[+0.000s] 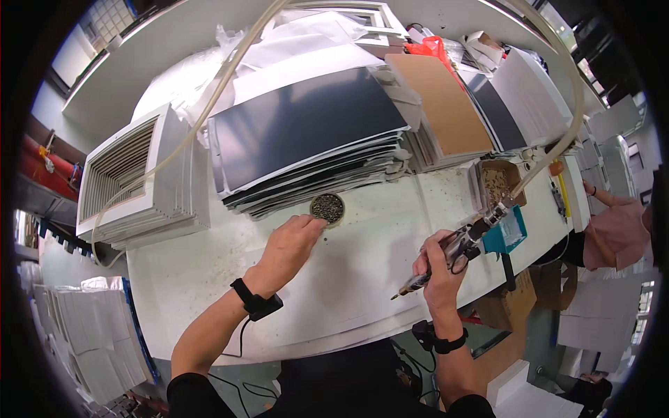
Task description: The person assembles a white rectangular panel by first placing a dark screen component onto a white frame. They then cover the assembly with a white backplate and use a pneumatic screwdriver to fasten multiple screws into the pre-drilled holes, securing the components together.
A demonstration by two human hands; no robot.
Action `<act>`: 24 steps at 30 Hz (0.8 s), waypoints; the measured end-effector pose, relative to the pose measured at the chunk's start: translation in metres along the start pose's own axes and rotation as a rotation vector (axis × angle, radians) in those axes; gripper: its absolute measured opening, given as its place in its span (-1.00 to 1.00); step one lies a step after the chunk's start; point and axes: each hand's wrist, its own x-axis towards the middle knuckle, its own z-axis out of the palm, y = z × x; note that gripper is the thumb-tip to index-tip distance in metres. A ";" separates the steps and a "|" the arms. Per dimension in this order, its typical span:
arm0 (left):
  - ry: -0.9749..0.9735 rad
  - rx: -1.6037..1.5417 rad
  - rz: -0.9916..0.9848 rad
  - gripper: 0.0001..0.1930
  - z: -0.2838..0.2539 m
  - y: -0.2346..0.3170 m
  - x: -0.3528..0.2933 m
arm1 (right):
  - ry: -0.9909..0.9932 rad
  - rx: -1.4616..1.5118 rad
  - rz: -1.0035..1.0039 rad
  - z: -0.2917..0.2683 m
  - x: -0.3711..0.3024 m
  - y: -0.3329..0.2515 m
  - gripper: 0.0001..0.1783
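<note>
While the right hand (440, 270) wraps around a grey-and-black, rod-shaped metal power tool (458, 245), the left hand (288, 248) is at the near-left rim of a small round dish (342, 216) filled with tiny dark metal pieces (326, 207) on a broad white table (362, 285). The dish lies ahead and slightly right of the left hand's middle, making that hand much the nearer. The tool's long axis slants, its pointed tip toward the left and the person's body; a thick beige hose (578, 101) meets its rear end. The left grip is narrow, fingers bunched; whether it pinches a piece cannot be told, since the hand hides its fingers' undersides. Right fingers cover the tool's middle, and the pieces are too small to identify.
</note>
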 end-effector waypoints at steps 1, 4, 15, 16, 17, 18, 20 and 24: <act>0.058 0.003 0.019 -0.77 0.014 0.003 0.018 | 0.020 -0.015 0.015 -0.006 -0.001 -0.002 -0.92; -0.028 0.037 0.040 -0.69 0.044 -0.012 0.050 | -0.033 -0.021 0.039 -0.020 0.000 0.005 -0.87; 0.035 0.095 0.127 -0.79 0.082 -0.018 0.050 | -0.282 0.176 -0.092 -0.080 -0.006 0.066 -0.81; -0.028 0.097 0.113 -0.87 0.079 -0.012 0.050 | -0.275 0.185 -0.122 -0.082 -0.007 0.072 -0.82; -0.028 0.105 0.118 -0.87 0.079 -0.015 0.050 | -0.271 0.189 -0.157 -0.082 -0.009 0.075 -0.82; -0.014 0.150 0.135 -0.87 0.082 -0.018 0.050 | -0.278 0.179 -0.189 -0.083 -0.012 0.078 -0.84; 0.044 0.231 0.231 -0.88 0.087 -0.031 0.052 | -0.260 0.176 -0.235 -0.085 -0.019 0.078 -0.85; 0.055 0.172 0.298 -0.87 0.091 -0.050 0.063 | -0.191 0.182 -0.311 -0.087 -0.031 0.080 -0.85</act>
